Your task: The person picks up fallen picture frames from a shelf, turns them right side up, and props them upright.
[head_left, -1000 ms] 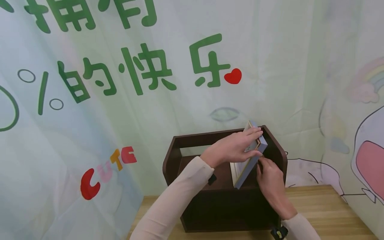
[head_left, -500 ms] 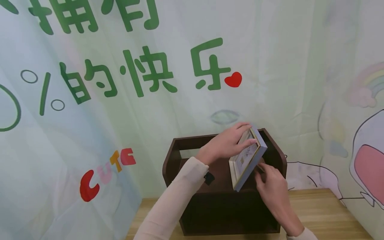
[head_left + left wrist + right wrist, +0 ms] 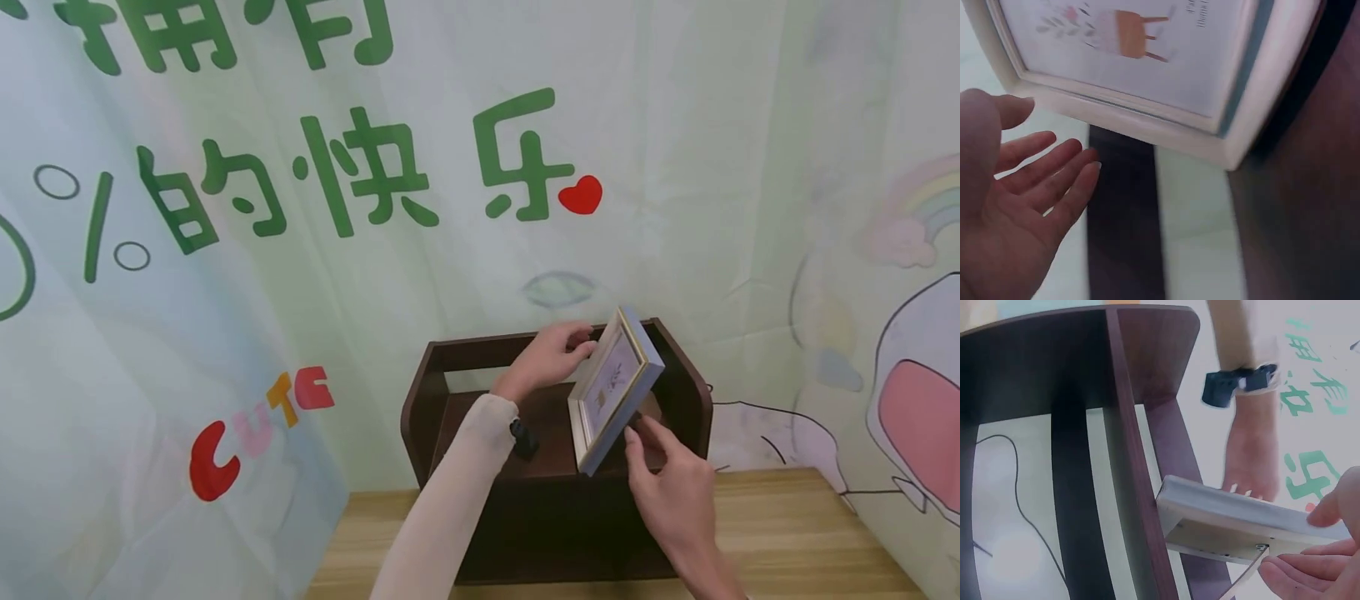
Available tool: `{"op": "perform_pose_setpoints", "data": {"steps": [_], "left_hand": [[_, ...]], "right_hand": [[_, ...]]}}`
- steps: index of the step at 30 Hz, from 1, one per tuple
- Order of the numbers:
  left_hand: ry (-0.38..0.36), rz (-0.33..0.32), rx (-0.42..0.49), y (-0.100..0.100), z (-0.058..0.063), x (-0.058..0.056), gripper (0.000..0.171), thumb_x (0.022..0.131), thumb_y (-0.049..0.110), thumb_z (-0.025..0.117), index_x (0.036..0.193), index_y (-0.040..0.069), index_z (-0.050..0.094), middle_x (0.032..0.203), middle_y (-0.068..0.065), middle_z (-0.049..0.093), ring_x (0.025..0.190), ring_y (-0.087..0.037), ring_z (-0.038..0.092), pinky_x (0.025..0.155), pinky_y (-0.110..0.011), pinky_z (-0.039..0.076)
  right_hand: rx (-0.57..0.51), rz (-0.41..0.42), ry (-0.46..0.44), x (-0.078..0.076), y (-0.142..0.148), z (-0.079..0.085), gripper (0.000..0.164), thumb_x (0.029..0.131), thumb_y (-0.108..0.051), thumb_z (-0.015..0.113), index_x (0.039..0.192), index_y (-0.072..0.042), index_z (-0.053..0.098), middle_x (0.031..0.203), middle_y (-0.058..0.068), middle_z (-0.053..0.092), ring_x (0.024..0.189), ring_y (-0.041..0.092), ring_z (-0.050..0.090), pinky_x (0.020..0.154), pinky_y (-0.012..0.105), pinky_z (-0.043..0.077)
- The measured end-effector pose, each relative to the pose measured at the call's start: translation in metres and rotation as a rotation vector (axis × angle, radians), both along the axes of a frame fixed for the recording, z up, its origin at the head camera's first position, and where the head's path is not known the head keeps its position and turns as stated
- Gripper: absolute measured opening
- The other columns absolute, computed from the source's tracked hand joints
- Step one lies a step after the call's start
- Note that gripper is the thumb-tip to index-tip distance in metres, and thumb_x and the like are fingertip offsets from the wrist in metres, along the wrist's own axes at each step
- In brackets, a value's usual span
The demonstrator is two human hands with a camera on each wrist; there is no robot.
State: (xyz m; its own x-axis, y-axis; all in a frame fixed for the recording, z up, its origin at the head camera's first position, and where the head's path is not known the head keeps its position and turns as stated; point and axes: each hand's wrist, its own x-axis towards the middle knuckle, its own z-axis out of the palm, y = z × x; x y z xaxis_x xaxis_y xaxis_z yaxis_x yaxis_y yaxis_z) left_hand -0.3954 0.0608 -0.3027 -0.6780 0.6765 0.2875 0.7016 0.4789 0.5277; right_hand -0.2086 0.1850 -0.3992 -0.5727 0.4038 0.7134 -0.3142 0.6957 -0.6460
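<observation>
A picture frame (image 3: pixel 615 387) with a pale blue outer edge and a light inner border stands tilted on the upper shelf of a dark brown desktop shelf unit (image 3: pixel 555 525). Its picture, facing left, shows a plant in an orange pot on legs. My left hand (image 3: pixel 551 354) is just left of the frame, fingers spread loosely and holding nothing; the left wrist view shows the palm (image 3: pixel 1022 231) apart from the frame's border. Behind the frame's lower right edge is my right hand (image 3: pixel 671 475), thumb and fingers apart, fingertips right beside the thin support leg (image 3: pixel 1244 575) on its back.
The shelf unit's raised side panel (image 3: pixel 693 392) rises close to the right of the frame. It stands on a wooden table (image 3: pixel 795 517) against a printed curtain (image 3: pixel 697 208). A thin black cable (image 3: pixel 1017 481) shows behind the slats.
My left hand has come off the frame's upper edge and moved left, away from it. My right hand has drawn back slightly from behind the frame, which still stands tilted.
</observation>
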Motion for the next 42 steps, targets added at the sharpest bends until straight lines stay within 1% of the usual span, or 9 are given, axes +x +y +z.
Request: {"op": "perform_pose_setpoints", "data": {"steps": [6,11,15,19,23,27,32,39,42], "left_hand": [[-0.108,0.063,0.102,0.004,-0.023,-0.007,0.045,0.111,0.036,0.053,0.15,0.014,0.059,0.148,-0.006,0.065,0.135,-0.023,0.065,0.109,-0.04,0.055],[-0.122,0.07,0.101,0.011,-0.032,-0.007,0.045,0.112,0.035,0.051,0.152,0.017,0.057,0.148,-0.006,0.065,0.132,-0.022,0.066,0.108,-0.039,0.056],[-0.133,0.076,0.104,0.017,-0.035,-0.005,0.044,0.113,0.032,0.048,0.154,0.018,0.054,0.145,-0.007,0.067,0.117,-0.018,0.069,0.1,-0.036,0.057],[-0.139,0.085,0.114,0.021,-0.037,-0.005,0.042,0.114,0.031,0.046,0.151,0.016,0.057,0.135,-0.009,0.071,0.098,-0.012,0.067,0.087,-0.029,0.056],[-0.141,0.094,0.125,0.022,-0.04,-0.006,0.039,0.114,0.03,0.045,0.146,0.013,0.062,0.126,-0.01,0.073,0.091,-0.011,0.065,0.08,-0.026,0.054],[-0.145,0.105,0.135,0.02,-0.044,-0.007,0.038,0.114,0.029,0.047,0.144,0.013,0.064,0.125,-0.01,0.074,0.091,-0.011,0.066,0.079,-0.025,0.054],[-0.131,0.116,0.134,0.014,-0.046,-0.007,0.038,0.114,0.027,0.047,0.143,0.011,0.064,0.125,-0.011,0.075,0.092,-0.012,0.067,0.079,-0.027,0.055],[-0.084,0.159,0.114,0.005,-0.043,-0.008,0.038,0.114,0.024,0.044,0.142,0.011,0.067,0.13,-0.011,0.075,0.096,-0.014,0.069,0.084,-0.027,0.055],[-0.112,0.167,0.11,-0.001,-0.041,-0.006,0.039,0.114,0.024,0.045,0.144,0.01,0.065,0.129,-0.013,0.074,0.089,-0.014,0.067,0.077,-0.026,0.053]], "right_hand": [[-0.051,-0.016,0.018,-0.003,-0.01,0.001,0.024,0.096,-0.016,0.078,0.112,0.001,0.079,0.092,0.016,0.082,0.07,0.027,0.079,0.06,0.009,0.053],[-0.069,-0.03,0.006,-0.007,-0.017,0.001,0.026,0.094,-0.019,0.08,0.11,0.002,0.079,0.091,0.018,0.082,0.072,0.028,0.08,0.061,0.034,0.062],[-0.059,-0.047,0.008,-0.009,-0.019,0.0,0.026,0.094,-0.018,0.081,0.108,0.003,0.079,0.089,0.019,0.081,0.07,0.029,0.079,0.061,0.044,0.063],[-0.041,-0.061,0.02,-0.011,-0.019,0.001,0.025,0.093,-0.017,0.082,0.107,0.004,0.078,0.089,0.02,0.081,0.069,0.03,0.079,0.061,0.046,0.063],[-0.024,-0.055,0.036,-0.012,-0.018,0.001,0.024,0.091,-0.014,0.083,0.105,0.005,0.078,0.089,0.021,0.081,0.07,0.031,0.079,0.062,0.048,0.063],[-0.007,-0.053,0.045,-0.014,-0.015,-0.001,0.023,0.089,-0.012,0.085,0.103,0.006,0.078,0.088,0.021,0.081,0.069,0.03,0.079,0.061,0.043,0.062],[0.014,-0.067,0.066,-0.018,-0.009,-0.004,0.022,0.086,-0.011,0.087,0.097,0.006,0.078,0.083,0.018,0.08,0.065,0.027,0.078,0.058,0.017,0.057],[0.031,-0.059,0.059,-0.018,0.003,-0.001,0.024,0.086,-0.01,0.086,0.099,0.009,0.077,0.084,0.021,0.08,0.065,0.03,0.077,0.057,0.018,0.056],[0.016,-0.065,0.028,-0.017,0.01,0.0,0.026,0.088,-0.01,0.084,0.103,0.01,0.077,0.086,0.023,0.08,0.067,0.033,0.078,0.059,0.004,0.049]]}}
